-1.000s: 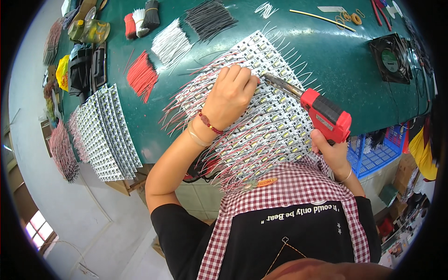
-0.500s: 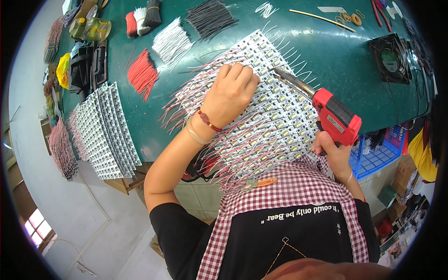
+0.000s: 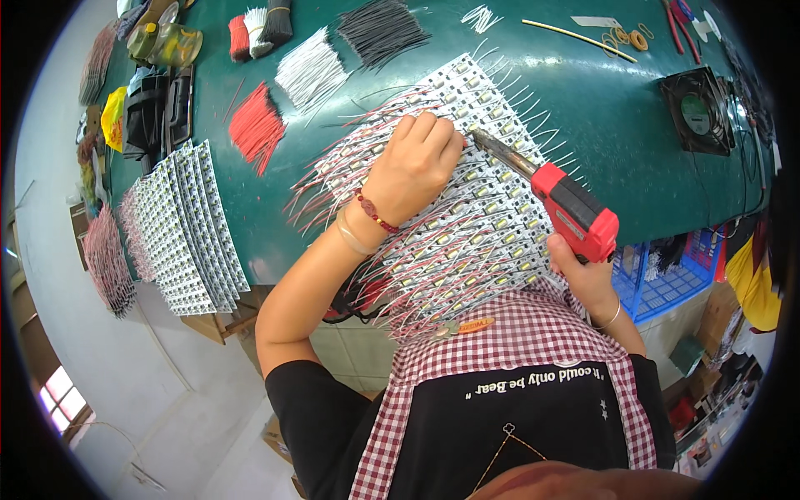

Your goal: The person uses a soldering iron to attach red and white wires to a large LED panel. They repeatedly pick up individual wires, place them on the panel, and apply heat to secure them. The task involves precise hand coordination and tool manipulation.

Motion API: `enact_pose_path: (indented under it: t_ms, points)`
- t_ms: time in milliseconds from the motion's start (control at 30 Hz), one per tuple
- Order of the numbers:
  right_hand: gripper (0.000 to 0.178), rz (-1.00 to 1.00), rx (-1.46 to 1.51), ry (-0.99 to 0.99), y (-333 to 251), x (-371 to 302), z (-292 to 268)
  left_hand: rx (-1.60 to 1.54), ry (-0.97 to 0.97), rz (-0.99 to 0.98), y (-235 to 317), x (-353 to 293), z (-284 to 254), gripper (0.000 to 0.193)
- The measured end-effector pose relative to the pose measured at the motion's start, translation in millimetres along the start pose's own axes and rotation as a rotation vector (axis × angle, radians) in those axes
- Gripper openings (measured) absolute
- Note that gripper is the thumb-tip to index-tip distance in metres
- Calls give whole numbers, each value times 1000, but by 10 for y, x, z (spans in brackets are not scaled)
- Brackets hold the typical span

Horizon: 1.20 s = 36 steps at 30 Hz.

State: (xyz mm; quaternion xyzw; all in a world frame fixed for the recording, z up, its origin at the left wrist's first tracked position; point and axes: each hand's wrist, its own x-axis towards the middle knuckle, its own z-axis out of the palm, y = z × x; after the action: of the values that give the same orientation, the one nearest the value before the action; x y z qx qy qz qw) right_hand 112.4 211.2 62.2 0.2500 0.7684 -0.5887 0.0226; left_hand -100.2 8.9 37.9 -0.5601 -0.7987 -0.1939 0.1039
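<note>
Red soldering gun [image 3: 575,208] in right fingers [image 3: 562,253]; left fingers [image 3: 432,133] curled over boards [image 3: 523,198]

The soldering gun [image 3: 577,205] is red and black, the circuit-board sheet [image 3: 510,193] white, the surface [image 3: 621,137] green, the apron [image 3: 521,337] burgundy-and-white gingham.

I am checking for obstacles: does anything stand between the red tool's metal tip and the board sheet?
Nothing visible does. The right hand holds the red tool with its metal tip at the board sheet; the left hand is just left of the tip. Whether the tip touches is unclear.
</note>
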Motion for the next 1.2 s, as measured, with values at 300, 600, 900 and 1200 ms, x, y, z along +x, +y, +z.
enact_pose_path:
  t_ms: [300,600,900,1200]
  points:
    - [28,-30,153,-56,-62,-39,-37,5,-16,-6,2,-5,-10,16]
    - [31,-33,181,-21,-29,-102,-69,54,27,14,25,44,-66,19]
    - [26,10,248,-91,119,-211,-173,58,-13,-51,140,-23,-93,11]
    - [31,-21,206,-101,102,-200,-174,-2,91,-78,207,15,-95,24]
